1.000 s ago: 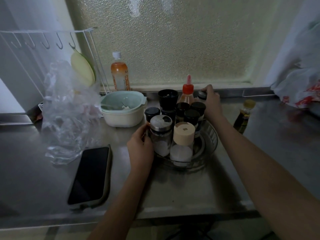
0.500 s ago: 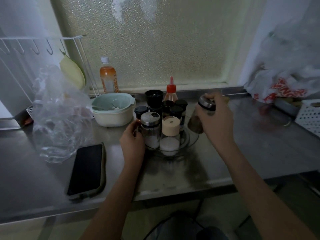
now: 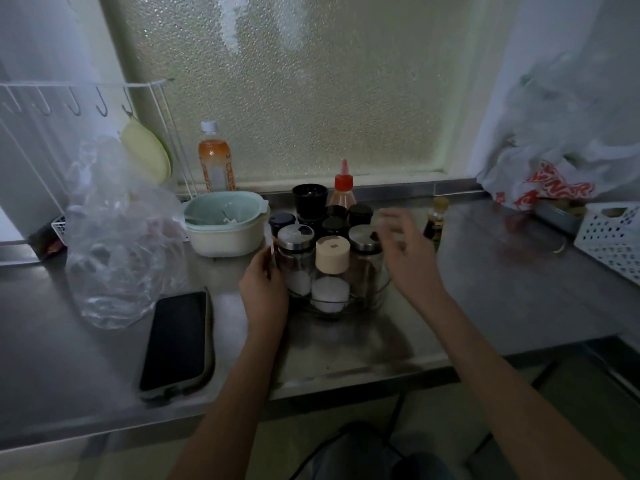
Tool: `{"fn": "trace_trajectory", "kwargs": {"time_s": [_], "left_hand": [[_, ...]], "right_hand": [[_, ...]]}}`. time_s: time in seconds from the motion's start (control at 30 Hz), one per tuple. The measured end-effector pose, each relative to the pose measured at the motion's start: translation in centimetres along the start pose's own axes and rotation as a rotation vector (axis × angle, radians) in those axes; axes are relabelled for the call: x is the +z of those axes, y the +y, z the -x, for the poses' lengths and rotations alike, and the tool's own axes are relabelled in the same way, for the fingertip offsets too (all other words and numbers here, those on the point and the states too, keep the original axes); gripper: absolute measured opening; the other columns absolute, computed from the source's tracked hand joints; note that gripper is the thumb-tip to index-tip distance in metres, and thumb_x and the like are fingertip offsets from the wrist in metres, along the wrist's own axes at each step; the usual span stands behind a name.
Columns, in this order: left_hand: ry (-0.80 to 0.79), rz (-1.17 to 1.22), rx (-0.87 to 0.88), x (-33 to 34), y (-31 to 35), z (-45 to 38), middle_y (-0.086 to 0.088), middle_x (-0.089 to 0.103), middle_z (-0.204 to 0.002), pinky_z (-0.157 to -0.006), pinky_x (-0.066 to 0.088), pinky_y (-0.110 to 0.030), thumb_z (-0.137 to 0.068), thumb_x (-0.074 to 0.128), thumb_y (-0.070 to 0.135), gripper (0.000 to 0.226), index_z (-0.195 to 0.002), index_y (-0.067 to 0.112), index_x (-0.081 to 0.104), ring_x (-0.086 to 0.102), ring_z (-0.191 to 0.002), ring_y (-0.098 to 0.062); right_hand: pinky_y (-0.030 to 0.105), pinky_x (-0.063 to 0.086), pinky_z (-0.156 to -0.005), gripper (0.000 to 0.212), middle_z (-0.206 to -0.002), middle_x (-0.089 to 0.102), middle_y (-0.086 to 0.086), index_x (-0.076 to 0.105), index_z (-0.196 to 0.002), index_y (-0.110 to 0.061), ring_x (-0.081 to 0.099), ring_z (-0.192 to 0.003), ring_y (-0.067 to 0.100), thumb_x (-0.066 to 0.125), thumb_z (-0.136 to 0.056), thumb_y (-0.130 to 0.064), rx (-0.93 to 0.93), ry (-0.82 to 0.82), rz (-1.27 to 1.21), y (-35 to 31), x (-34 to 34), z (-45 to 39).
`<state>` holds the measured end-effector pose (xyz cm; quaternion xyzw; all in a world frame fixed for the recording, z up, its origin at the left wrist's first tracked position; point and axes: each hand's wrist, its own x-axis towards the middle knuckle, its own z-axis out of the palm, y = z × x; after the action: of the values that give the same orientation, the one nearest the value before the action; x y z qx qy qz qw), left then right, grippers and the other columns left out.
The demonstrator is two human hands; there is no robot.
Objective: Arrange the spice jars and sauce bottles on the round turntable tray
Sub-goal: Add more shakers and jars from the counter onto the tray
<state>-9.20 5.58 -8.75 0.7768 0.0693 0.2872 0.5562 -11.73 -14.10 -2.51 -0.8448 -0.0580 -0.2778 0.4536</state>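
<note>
Loosely, the right hand (image 3: 401, 247) hovered with fingers spread, blurred, holding nothing, just beside a steel-capped jar (image 3: 363, 258) on the turntable tray (image 3: 377, 299). The left hand (image 3: 265, 289) seemed to curl against the tray's left edge, touching another steel-capped jar (image 3: 294, 261). A dark sauce bottle (image 3: 434, 225) stood apart on the counter (image 3: 502, 289).

Both forearms (image 3: 491, 341) bare, sleeveless to frame edge; no jewellery visible.

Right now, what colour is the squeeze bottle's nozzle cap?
Red, on the squeeze bottle in the head view.
</note>
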Motion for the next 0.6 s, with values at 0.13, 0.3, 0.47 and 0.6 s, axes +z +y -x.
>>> {"fn": "trace_trajectory", "kwargs": {"time_s": [0.13, 0.3, 0.47, 0.6], "left_hand": [[-0.03, 0.106, -0.074, -0.1, -0.2, -0.3, -0.005, 0.067, -0.112, -0.084, 0.045, -0.025, -0.088, 0.049, 0.005, 0.035, -0.12, 0.011, 0.06, 0.059, -0.1, -0.013], [-0.069, 0.191, -0.136, 0.5, -0.8, -1.1, -0.009, 0.062, -0.12, -0.087, 0.044, -0.029, -0.092, 0.045, 0.005, 0.035, -0.127, 0.008, 0.05, 0.057, -0.106, -0.019], [-0.022, 0.082, -0.097, 0.8, -1.7, -1.5, -0.007, 0.066, -0.108, -0.077, 0.041, -0.026, -0.094, 0.043, 0.009, 0.025, -0.114, 0.009, 0.058, 0.058, -0.096, -0.018], [-0.007, 0.044, -0.097, 1.0, -1.8, -1.7, -0.005, 0.066, -0.104, -0.077, 0.04, -0.025, -0.093, 0.044, 0.009, 0.026, -0.112, 0.009, 0.062, 0.058, -0.095, -0.016]], "right_hand": [[0.034, 0.045, -0.092, 0.036, -0.124, 0.057, 0.011, 0.044, -0.128, -0.012, 0.056, -0.11, 0.026, 0.049, -0.094, -0.023, 0.111, 0.282, 0.087, 3.9, -1.7, -4.0], [0.045, 0.042, -0.099, 0.067, -0.135, 0.049, 0.021, 0.025, -0.142, -0.008, 0.051, -0.119, 0.04, 0.06, -0.086, -0.017, 0.412, 0.239, 0.152, 9.4, -1.2, -7.2], [0.042, 0.041, -0.094, 0.05, -0.128, 0.054, 0.027, 0.037, -0.13, 0.0, 0.052, -0.117, 0.042, 0.059, -0.09, -0.021, 0.548, 0.225, 0.136, 11.1, -0.4, -9.0], [0.034, 0.04, -0.08, 0.033, -0.115, 0.061, 0.024, 0.052, -0.11, 0.001, 0.057, -0.105, 0.035, 0.06, -0.089, -0.023, 0.453, 0.281, 0.096, 10.4, -0.2, -8.3]]}}
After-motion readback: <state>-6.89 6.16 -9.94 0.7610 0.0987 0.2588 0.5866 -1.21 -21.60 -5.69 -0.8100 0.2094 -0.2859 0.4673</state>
